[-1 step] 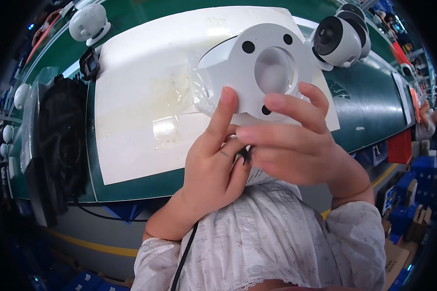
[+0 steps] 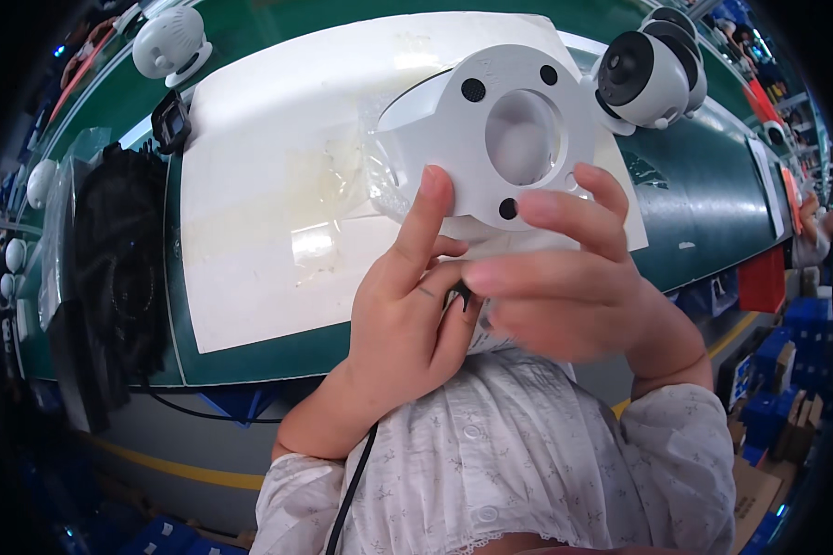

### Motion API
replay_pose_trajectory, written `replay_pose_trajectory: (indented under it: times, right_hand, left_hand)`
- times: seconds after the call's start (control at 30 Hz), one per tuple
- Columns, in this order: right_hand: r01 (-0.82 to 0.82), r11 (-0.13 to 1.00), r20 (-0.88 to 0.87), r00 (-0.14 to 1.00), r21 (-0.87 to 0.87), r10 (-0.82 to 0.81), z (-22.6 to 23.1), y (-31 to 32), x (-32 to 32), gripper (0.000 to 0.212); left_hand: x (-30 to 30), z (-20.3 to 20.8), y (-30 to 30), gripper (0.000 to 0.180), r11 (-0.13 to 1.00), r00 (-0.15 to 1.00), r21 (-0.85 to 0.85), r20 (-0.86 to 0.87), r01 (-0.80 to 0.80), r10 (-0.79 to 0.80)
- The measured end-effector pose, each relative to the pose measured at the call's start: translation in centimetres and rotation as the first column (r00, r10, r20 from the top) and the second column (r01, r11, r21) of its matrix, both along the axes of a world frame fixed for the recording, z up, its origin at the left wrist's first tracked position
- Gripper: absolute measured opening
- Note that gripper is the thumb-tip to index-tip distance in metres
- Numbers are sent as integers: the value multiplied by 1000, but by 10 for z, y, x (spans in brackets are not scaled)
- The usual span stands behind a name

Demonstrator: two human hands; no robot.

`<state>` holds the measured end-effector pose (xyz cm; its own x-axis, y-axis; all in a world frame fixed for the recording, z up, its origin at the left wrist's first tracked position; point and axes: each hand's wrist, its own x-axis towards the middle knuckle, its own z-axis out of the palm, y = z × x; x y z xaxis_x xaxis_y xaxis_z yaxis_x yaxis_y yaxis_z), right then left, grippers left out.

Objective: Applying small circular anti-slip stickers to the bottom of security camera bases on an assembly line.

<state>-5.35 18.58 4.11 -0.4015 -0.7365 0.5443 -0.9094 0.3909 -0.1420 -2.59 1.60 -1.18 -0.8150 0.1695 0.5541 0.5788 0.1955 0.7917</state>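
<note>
My left hand (image 2: 403, 314) pinches a small black piece (image 2: 459, 294) between its thumb and bent fingers; most of the piece is hidden. Its index finger points up against the lower edge of a white ring-shaped base (image 2: 453, 166). The base has a round opening and several black round pads, and belongs to a white device lying on its side. Beside the left fingertips is my right hand (image 2: 574, 287), its fingers apart and its lower part smeared by motion. I see nothing held in it. A black cable (image 2: 354, 490) runs down from my left wrist over my blouse.
A white board (image 2: 259, 213) covers much of the green table, with clear plastic film (image 2: 342, 176) on it. White round cameras (image 2: 643, 74) stand at the back right, another white device (image 2: 168, 44) at the back left. Black bags (image 2: 120, 240) lie at the left. Blue bins (image 2: 810, 333) stand right.
My right hand has shifted slightly right, its lower fingers drawing away from the small black piece. My left hand and the white base stay where they were.
</note>
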Motion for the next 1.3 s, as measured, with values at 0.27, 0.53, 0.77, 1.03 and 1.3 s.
replay_pose_trajectory:
  times: [0.27, 0.53, 0.77, 1.03, 1.3]
  right_hand:
    - [415, 882, 171, 907, -222, -384, 9, 27, -24, 5]
    - [560, 816, -127, 828, 144, -546, 28, 15, -2, 8]
    - [538, 758, -220, 843, 368, -492, 33, 9, 25, 42]
    - [512, 719, 700, 713, -470, -50, 0, 29, -18, 42]
    - [424, 737, 793, 557, -526, 246, 8, 17, -61, 29]
  left_hand:
    - [5, 1, -1, 13, 992, 999, -121, 47, 16, -10]
    - [4, 1, -1, 11, 992, 1000, -127, 27, -10, 13]
    - [3, 0, 2, 12, 998, 999, -32, -21, -49, 49]
    - [3, -3, 1, 17, 999, 1000, -52, -26, -2, 1]
    - [4, -5, -16, 19, 993, 993, 35, 51, 109, -110]
